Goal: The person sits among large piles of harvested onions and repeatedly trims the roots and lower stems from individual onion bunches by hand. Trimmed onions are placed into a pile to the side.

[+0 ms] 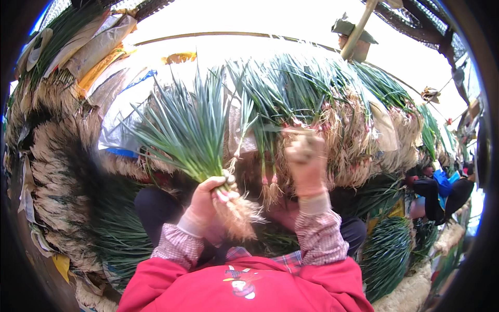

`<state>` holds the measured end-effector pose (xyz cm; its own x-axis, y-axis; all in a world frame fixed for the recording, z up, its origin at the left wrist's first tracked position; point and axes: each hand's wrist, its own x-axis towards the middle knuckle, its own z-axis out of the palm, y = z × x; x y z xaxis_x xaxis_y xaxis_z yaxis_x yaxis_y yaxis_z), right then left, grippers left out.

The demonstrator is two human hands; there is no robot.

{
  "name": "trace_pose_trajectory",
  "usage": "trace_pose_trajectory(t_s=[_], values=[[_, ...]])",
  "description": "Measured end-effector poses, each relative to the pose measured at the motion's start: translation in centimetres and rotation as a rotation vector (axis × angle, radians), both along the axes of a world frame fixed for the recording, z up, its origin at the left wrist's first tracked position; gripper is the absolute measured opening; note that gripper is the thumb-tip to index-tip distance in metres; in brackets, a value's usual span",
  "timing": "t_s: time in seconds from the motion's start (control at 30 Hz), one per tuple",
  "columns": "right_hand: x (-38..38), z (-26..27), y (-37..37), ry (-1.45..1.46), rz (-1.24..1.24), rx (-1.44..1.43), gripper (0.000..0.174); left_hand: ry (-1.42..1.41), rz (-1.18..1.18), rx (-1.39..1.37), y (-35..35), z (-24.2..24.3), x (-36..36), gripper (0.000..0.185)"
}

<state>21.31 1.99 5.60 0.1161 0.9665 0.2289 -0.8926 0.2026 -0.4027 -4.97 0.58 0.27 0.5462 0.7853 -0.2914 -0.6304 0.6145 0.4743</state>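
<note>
My left hand [212, 195] grips a bunch of green onions [195, 128] near its pinkish base. The green leaves fan up and to the left, and the pale roots hang below my fingers. My right hand [307, 154] is raised by the pile of green onions [308, 85] and is blurred. Its fingers look curled, but whether they hold anything cannot be told. A thin stalk [242, 136] with roots stands just right of the held bunch. A few onions [269, 171] hang from the pile's edge between my hands.
Stacked onions with dense roots [58, 167] rise at the left beside plastic sheeting [124, 113]. A leafy bundle [388, 253] lies at the lower right. A co-worker [444, 193] sits at the far right; another person in a hat [353, 37] is behind a wooden pole [360, 27].
</note>
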Motion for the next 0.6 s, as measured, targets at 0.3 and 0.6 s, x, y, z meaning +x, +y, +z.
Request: trace_pose_trajectory(t_s=[0.3,0.6], values=[[-5.5,-2.0,-1.6,-2.138,-0.212,-0.166,0.055,-0.042,-0.036,-0.182,-5.6,-0.2,-3.7,0.025],[-9.2,-2.4,1.7,-1.934,0.279,-0.277,0.034,0.164,-0.063,-0.127,-4.1,-0.5,-5.8,0.03]])
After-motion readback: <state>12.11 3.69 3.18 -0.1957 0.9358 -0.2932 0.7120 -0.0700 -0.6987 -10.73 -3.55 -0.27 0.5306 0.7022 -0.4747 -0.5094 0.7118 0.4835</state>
